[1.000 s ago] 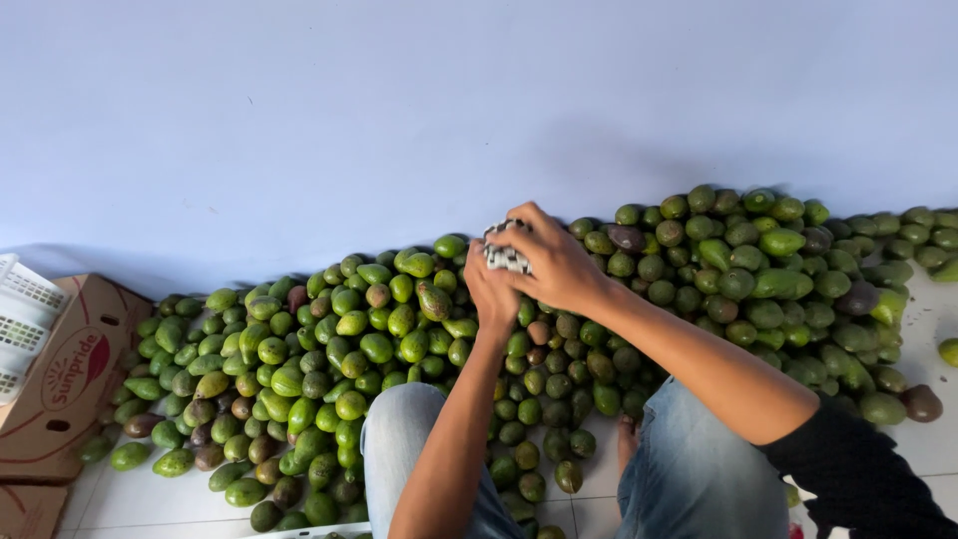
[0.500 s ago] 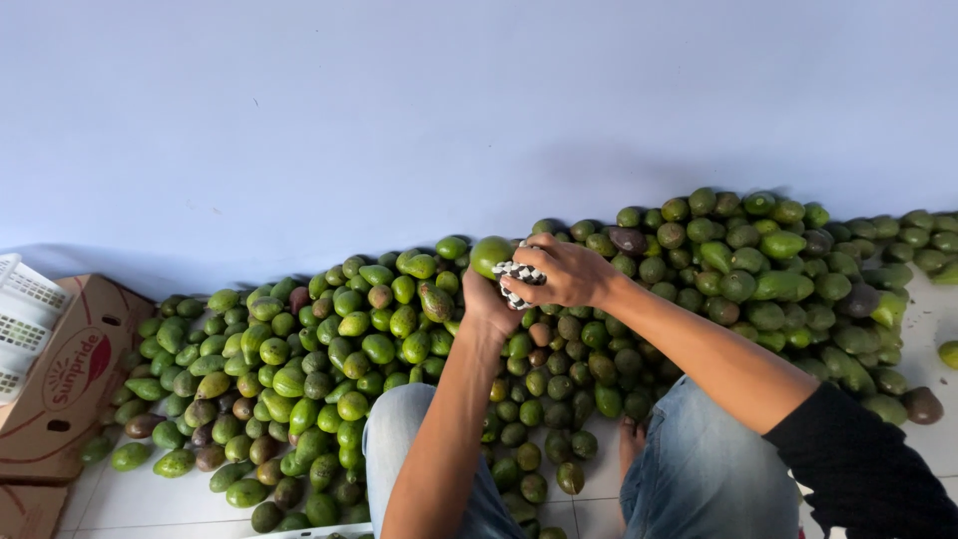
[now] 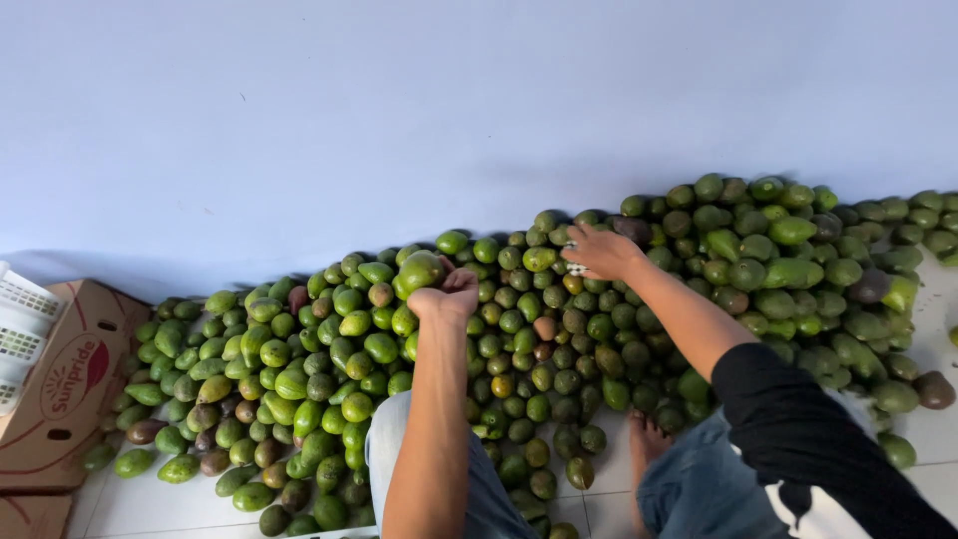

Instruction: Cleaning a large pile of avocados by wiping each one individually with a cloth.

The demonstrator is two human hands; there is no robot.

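Observation:
A big pile of green avocados point(image 3: 299, 369) lies on the white tiled floor against a pale blue wall, with a few brownish ones mixed in. My left hand point(image 3: 446, 297) is raised over the middle of the pile and grips one green avocado point(image 3: 419, 271). My right hand point(image 3: 597, 252) hovers palm down over the avocados further right, fingers curled around something small and white that I cannot make out. My knees in blue jeans point(image 3: 689, 489) sit at the near edge of the pile.
A brown cardboard box point(image 3: 60, 389) lies flat at the left edge, with a white plastic crate point(image 3: 18, 329) partly on it. The avocado heap runs on to the right edge point(image 3: 848, 260). My bare foot point(image 3: 647, 439) rests among the fruit.
My two hands were together over one avocado; now they have parted. The left hand carried the avocado to the left, the right hand moved right over the pile.

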